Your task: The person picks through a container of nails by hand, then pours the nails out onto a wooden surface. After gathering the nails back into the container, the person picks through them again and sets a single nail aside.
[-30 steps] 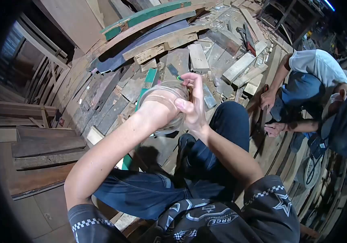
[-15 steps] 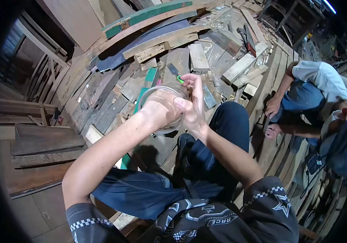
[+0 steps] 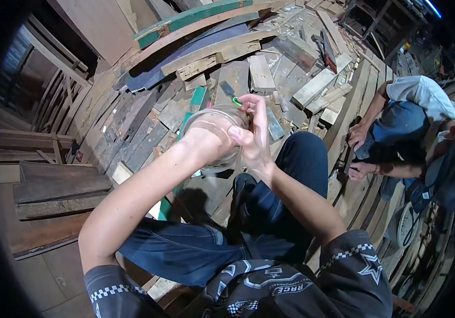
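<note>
A clear round jar (image 3: 218, 168) is held up in front of me, above the wood-strewn floor. My left hand (image 3: 206, 131) reaches into its mouth, the wrist at the rim; its fingers are hidden or blurred behind the see-through wall. My right hand (image 3: 252, 139) wraps the jar's right side, thumb laid toward my left hand. At its curled fingertips is a small tool (image 3: 229, 91) with a bright green handle and a flat dark head pointing away from me.
Wood offcuts (image 3: 312, 89) and a green-painted strip (image 3: 198, 97) cover the floor around my feet. Long beams (image 3: 211, 59) lie stacked ahead. At right a person (image 3: 416, 114) crouches with both hands on a dark piece. Boards (image 3: 63, 183) are piled at left.
My hands and the jar have barely shifted, with the green-handled tool slightly higher. The person at right has leaned down a little, uncovering a round pale object beside them.
</note>
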### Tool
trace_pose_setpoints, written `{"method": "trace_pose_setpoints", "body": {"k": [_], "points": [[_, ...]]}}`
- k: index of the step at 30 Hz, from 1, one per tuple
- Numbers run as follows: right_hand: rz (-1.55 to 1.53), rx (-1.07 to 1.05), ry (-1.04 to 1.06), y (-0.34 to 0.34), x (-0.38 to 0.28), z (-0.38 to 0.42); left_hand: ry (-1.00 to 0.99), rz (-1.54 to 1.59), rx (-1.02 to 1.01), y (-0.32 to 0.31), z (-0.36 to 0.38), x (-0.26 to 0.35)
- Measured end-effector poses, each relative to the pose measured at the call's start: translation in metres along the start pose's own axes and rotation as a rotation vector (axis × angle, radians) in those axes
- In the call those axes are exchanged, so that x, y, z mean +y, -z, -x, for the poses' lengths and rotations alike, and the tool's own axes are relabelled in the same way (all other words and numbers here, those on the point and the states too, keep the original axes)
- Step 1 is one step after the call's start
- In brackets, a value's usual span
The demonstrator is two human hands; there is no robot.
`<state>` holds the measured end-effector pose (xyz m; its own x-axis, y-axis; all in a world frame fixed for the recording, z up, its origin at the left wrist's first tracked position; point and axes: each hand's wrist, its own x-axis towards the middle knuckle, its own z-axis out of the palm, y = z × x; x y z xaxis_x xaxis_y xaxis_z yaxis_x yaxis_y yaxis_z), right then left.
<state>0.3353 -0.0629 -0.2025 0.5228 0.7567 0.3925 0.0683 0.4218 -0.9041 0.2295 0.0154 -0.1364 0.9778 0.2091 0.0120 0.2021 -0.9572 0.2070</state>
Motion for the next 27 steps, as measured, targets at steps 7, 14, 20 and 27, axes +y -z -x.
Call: {"method": "trace_pose_setpoints", "body": {"k": [7, 14, 20, 27], "points": [[-0.061, -0.023, -0.029, 0.001, -0.004, 0.0, 0.211, 0.083, -0.127, 0.011, 0.008, 0.015], [-0.187, 0.061, -0.122, 0.006, -0.004, -0.007, 0.111, 0.173, 0.106, 0.052, 0.022, 0.038], [-0.16, 0.047, -0.129, 0.007, -0.011, -0.007, 0.313, 0.592, 0.188, 0.074, 0.023, 0.046], [-0.127, 0.025, -0.13, 0.007, -0.012, -0.008, 0.307, 0.912, 0.214, 0.062, 0.033, 0.026]]}}
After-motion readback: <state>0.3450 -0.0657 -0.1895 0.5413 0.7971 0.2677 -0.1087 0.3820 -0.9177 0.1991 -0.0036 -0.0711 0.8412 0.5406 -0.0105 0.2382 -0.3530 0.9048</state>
